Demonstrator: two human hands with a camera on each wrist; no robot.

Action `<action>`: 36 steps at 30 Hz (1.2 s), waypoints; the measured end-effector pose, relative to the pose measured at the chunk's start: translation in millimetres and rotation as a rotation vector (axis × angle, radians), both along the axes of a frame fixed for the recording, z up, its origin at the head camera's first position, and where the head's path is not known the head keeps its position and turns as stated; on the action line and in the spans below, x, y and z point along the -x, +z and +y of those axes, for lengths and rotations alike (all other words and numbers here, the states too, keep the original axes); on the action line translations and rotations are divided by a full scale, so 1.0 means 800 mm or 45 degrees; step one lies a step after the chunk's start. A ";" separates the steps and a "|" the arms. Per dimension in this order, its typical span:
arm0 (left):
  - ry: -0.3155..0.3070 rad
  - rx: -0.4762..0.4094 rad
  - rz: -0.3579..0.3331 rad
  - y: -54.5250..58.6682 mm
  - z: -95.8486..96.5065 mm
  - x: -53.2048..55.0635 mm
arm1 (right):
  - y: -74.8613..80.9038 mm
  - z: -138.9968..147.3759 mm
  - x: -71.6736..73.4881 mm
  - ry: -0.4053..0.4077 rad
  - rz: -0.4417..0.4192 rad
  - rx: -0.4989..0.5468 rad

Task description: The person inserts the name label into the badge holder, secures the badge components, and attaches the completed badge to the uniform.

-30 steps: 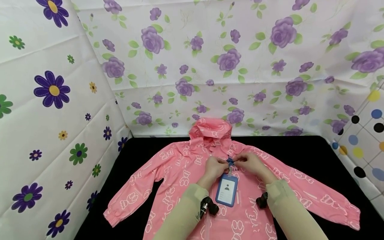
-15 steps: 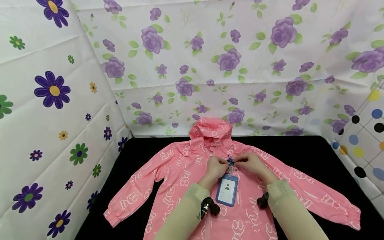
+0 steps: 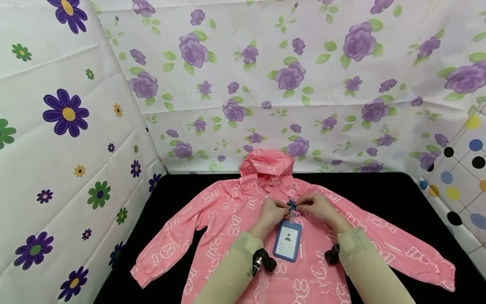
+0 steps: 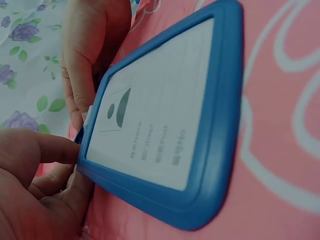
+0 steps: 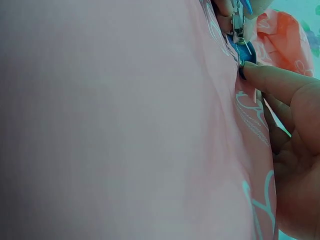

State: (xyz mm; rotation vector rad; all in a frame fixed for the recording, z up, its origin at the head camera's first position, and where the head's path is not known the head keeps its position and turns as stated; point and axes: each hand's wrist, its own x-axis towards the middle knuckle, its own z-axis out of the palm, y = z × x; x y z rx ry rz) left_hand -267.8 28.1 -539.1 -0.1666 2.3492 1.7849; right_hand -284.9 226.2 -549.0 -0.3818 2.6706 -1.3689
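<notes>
A pink hooded jacket [image 3: 224, 211] with white bear outlines lies spread on a black surface. On its chest rests a blue-framed ID badge [image 3: 287, 241], its card with a printed figure facing up. My left hand [image 3: 274, 212] pinches the small blue fastening [image 3: 291, 205] just above the badge. From the other side my right hand [image 3: 317, 207] pinches that fastening between thumb and finger, together with the jacket cloth. In the right wrist view a metal clip [image 5: 238, 25] shows by the blue piece [image 5: 245, 52]. Fingers partly hide the fastening.
The black tabletop [image 3: 364, 185] shows around the jacket. Behind it hangs a white cloth with purple roses [image 3: 235, 109], and a flowered cloth [image 3: 68, 169] stands on the left. The jacket's sleeves [image 3: 410, 249] stretch out to both sides.
</notes>
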 end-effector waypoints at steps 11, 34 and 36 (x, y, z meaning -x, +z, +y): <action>-0.019 0.003 -0.040 0.006 -0.001 0.001 | -0.006 0.006 0.005 0.076 0.009 0.014; 0.037 -0.009 -0.027 0.004 0.003 -0.003 | 0.000 0.003 0.001 0.064 -0.092 -0.031; 0.044 0.002 -0.030 0.003 0.003 -0.003 | 0.000 0.002 0.000 0.062 -0.106 -0.013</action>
